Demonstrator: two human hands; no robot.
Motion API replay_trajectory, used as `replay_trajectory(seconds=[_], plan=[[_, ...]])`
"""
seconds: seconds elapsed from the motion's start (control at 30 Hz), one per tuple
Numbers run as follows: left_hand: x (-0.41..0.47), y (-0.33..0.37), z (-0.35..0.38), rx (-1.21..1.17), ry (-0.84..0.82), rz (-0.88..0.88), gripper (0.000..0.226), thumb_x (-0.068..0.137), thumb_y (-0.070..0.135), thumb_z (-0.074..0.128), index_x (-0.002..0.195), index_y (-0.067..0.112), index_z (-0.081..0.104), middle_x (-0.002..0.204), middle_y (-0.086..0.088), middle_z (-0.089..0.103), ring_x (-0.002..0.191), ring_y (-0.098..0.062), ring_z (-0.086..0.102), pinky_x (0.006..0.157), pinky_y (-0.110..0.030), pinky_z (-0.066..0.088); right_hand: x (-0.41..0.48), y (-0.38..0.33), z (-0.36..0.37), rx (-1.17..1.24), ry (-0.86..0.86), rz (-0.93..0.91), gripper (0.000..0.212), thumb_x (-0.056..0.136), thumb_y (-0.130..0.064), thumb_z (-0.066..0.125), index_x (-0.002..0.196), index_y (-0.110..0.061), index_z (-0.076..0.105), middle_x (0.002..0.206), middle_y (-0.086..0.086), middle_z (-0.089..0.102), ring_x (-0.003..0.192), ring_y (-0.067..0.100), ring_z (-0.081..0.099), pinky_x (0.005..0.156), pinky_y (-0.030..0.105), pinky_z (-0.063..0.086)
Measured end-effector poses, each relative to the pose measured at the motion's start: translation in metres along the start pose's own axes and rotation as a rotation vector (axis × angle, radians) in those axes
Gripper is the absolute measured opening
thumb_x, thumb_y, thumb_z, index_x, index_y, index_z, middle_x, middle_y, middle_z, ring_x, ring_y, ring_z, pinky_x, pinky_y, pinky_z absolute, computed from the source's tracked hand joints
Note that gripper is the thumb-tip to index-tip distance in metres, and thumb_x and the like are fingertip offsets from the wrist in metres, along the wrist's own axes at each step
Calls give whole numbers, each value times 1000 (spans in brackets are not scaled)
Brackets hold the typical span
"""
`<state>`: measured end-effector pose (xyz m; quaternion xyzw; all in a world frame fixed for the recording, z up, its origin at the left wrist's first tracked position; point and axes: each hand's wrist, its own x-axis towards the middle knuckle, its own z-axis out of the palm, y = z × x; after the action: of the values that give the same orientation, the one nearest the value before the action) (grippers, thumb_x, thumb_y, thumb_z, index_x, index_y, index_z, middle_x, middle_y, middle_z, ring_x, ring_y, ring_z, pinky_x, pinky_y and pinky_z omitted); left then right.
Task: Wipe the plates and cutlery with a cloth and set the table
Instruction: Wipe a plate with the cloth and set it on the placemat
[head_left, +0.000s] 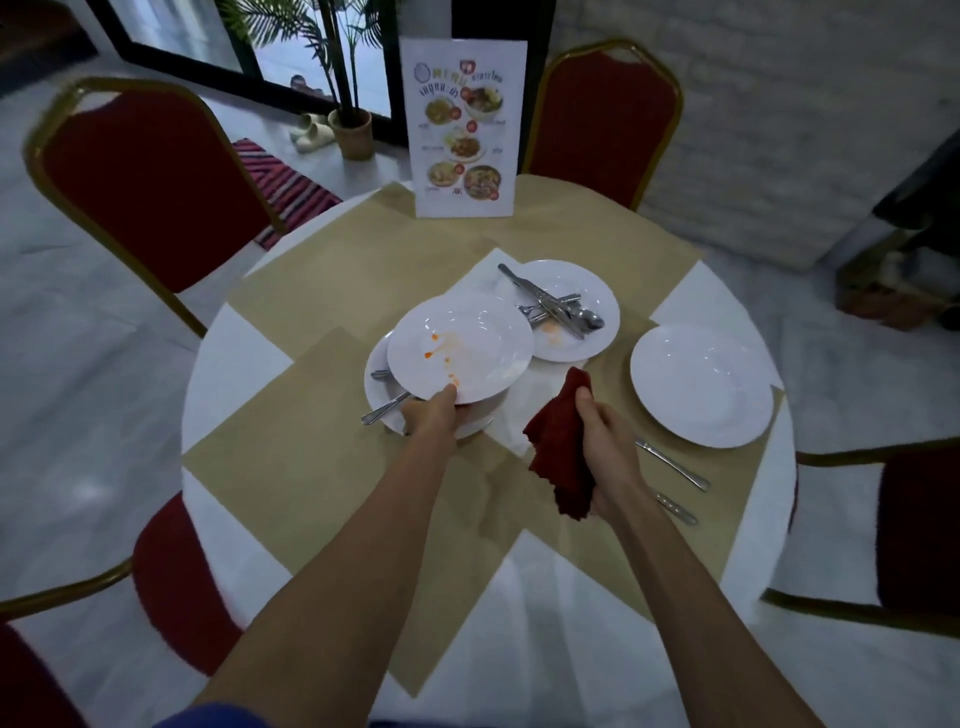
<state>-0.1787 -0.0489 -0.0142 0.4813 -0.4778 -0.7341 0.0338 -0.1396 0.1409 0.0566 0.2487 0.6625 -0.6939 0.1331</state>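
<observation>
R hand (605, 441) fisted on red cloth (558, 457); L hand (434, 415) pinches stained plate (460, 345).

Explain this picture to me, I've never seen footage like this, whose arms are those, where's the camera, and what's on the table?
There is no machine here. The single picture comes from a wide-angle camera worn on a person's head, looking down at their own two bare arms.

The left hand has a grip on the near rim of a white plate with orange sauce spots, held above another plate with cutlery on it. The right hand holds a dark red cloth.

On the round table also lie a plate piled with cutlery, a clean-looking plate at the right with two pieces of cutlery beside it, and a standing menu card. Red chairs surround the table.
</observation>
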Motion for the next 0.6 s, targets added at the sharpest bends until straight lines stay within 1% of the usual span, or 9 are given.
replay_trajectory(seconds=[0.07, 0.1, 0.2, 0.27, 0.33, 0.4, 0.43, 0.53, 0.6], plan=[[5, 0, -4, -55, -53, 27, 54, 66, 8, 71, 118, 18, 59, 115, -5, 67, 114, -33, 63, 90, -50, 56, -1, -5, 0, -3, 29, 9, 42, 96, -51, 63, 104, -10, 57, 95, 17, 73, 79, 38, 75, 60, 47, 60], [4, 2, -7, -82, -76, 34, 53, 70, 2, 68, 120, 16, 58, 117, -6, 66, 113, -34, 63, 83, -50, 59, -1, -8, 0, -10, 33, 10, 43, 95, -51, 64, 105, -10, 55, 97, 17, 73, 80, 38, 75, 60, 47, 60], [-14, 16, -25, -39, -160, 105, 55, 88, -6, 56, 136, 19, 48, 124, -4, 60, 109, -28, 61, 67, -41, 62, -2, -22, 2, -31, 42, -35, 40, 94, -47, 67, 106, -11, 57, 102, 15, 73, 90, 35, 74, 75, 50, 63], [-29, 25, -43, 34, -260, 152, 48, 94, 1, 50, 135, 27, 48, 121, 0, 62, 105, -25, 63, 69, -42, 61, -3, -35, 5, -70, 57, -110, 33, 92, -47, 69, 97, -16, 59, 96, 9, 72, 92, 33, 74, 80, 50, 62], [-38, 30, -59, 120, -331, 147, 36, 98, 13, 48, 127, 33, 54, 117, 2, 66, 101, -26, 67, 69, -43, 61, -5, -48, 9, -158, 86, -221, 30, 92, -46, 68, 94, -17, 59, 91, 2, 69, 84, 23, 72, 70, 37, 61], [-49, 32, -71, 188, -349, 138, 30, 101, 25, 44, 126, 35, 56, 118, 2, 67, 103, -27, 67, 71, -44, 60, -7, -58, 15, -309, 146, -345, 31, 94, -46, 65, 99, -16, 61, 90, -3, 68, 79, 11, 67, 62, 22, 48], [-53, 30, -74, 193, -361, 142, 30, 102, 30, 41, 128, 33, 55, 119, 2, 67, 105, -26, 67, 75, -45, 60, -7, -61, 19, -386, 179, -403, 30, 94, -45, 65, 100, -16, 61, 88, -6, 66, 79, 10, 64, 60, 20, 42], [-68, 20, -75, 162, -361, 179, 31, 103, 32, 36, 121, 18, 58, 112, 1, 68, 101, -23, 66, 84, -44, 55, -7, -57, 30, -637, 285, -597, 29, 94, -43, 64, 96, -15, 62, 88, -4, 64, 87, 17, 55, 69, 27, 32], [-77, 14, -74, 156, -351, 186, 30, 102, 34, 36, 110, 19, 61, 104, 3, 67, 95, -19, 65, 85, -41, 54, -5, -41, 36, -881, 346, -702, 28, 93, -43, 64, 92, -15, 65, 91, 0, 62, 94, 22, 47, 79, 33, 27]])
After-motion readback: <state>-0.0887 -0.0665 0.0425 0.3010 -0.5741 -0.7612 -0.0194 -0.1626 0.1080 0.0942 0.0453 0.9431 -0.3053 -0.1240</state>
